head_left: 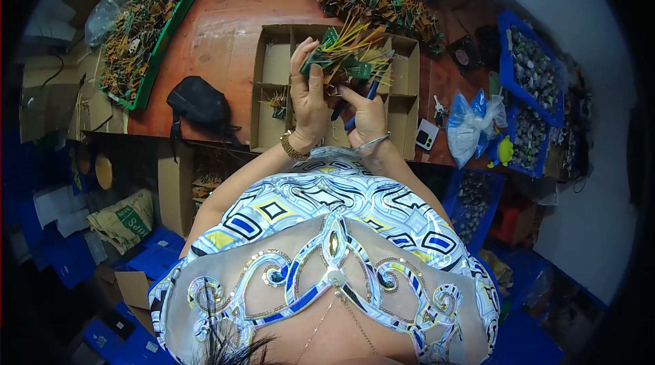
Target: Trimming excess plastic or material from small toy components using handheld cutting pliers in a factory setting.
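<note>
The boards (358,70), a wired bunch, are above the divided box (273,58), pinched between the left hand's (310,95) thumb and fingers. The right hand (368,119), just beside, is curled around a blue-handled tool (374,86). The box sits on the red desk (225,17), between a black bag (199,106) and a phone (428,134). Farther out are a green tray (166,48) at left and blue trays (505,71) at right.

left hand (309,101) part-hidden, dark hair (228,348) cut off

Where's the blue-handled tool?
Head view, right of centre: the blue-handled tool is in the right hand, over the divided cardboard box, beside wired circuit boards.
</note>
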